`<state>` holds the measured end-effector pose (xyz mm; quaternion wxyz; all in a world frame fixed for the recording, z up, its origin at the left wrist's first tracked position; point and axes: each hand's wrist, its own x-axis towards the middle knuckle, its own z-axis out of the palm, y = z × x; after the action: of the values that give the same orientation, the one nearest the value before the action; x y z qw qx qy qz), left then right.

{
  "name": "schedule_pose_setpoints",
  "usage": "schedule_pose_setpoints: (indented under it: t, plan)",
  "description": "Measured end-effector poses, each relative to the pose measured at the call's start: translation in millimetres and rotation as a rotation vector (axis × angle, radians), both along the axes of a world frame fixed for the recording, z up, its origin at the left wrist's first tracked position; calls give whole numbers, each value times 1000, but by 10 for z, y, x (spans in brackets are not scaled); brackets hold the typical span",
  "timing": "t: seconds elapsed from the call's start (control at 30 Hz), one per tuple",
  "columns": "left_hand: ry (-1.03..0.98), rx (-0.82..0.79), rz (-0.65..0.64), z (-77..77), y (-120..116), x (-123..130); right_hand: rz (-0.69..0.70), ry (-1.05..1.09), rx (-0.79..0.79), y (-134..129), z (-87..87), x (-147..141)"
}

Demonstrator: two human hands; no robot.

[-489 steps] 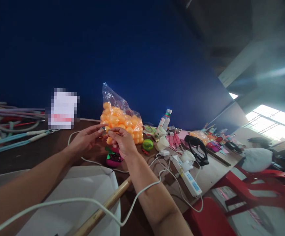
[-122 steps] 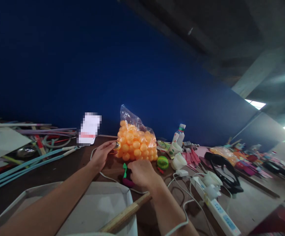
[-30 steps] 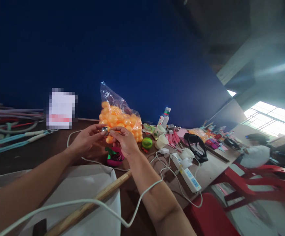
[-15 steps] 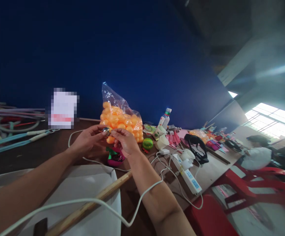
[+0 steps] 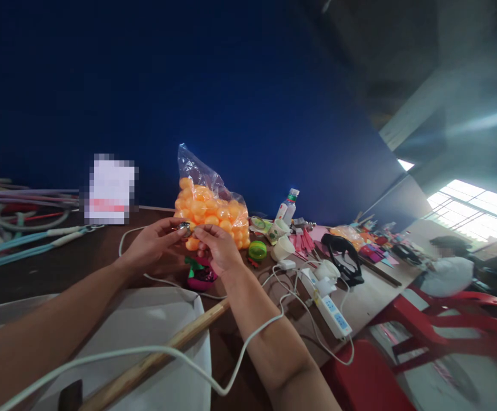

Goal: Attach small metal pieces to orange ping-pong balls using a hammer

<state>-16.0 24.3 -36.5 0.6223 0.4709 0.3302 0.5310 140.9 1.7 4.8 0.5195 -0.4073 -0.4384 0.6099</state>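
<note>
Left hand (image 5: 152, 242) pinches small shiny piece (image 5: 184, 228), right hand (image 5: 219, 245) just beside

Piece sits between left thumb and fingertips, held above the brown table (image 5: 102, 248), in front of the clear bag (image 5: 199, 170) of orange balls (image 5: 211, 208). Right thumb and forefinger drawn in narrow, other fingers curled; from where I stand, can't tell if they grip the piece too. Purple thing with a green bit, maybe a pouch (image 5: 197, 281), lies below, partly behind right hand.

Nearer the person: white tray (image 5: 175, 305), wooden stick (image 5: 145, 368) slanting across it. White cord (image 5: 120, 351) loops over tray and right forearm. Right of the bag: striped green ball (image 5: 257, 250), bottle (image 5: 289, 209), white cup (image 5: 283, 248), power strip (image 5: 336, 317), black headband (image 5: 344, 257). Far left, light-blue ropes (image 5: 17, 248). Blue wall (image 5: 214, 97) behind. Red chairs (image 5: 445, 325) at right; beyond, another person (image 5: 447, 277) in white, blurry.
</note>
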Motion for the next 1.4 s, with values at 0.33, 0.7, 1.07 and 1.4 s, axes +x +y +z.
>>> schedule_pose_setpoints:
  t: [0.33, 0.7, 1.07, 1.4]
  plan:
    - [-5, 6, -2, 19, -6, 4, -9, 7, 5, -3, 4, -9]
    - [-29, -4, 14, 9, -6, 13, -26, 6, -16, -13, 6, -22]
    - [-18, -41, 20, 119, -76, 36, -33, -26, -20, -4, -17, -17]
    - [-26, -59, 6, 38, -41, 19, -19, -25, -55, -18, -4, -24]
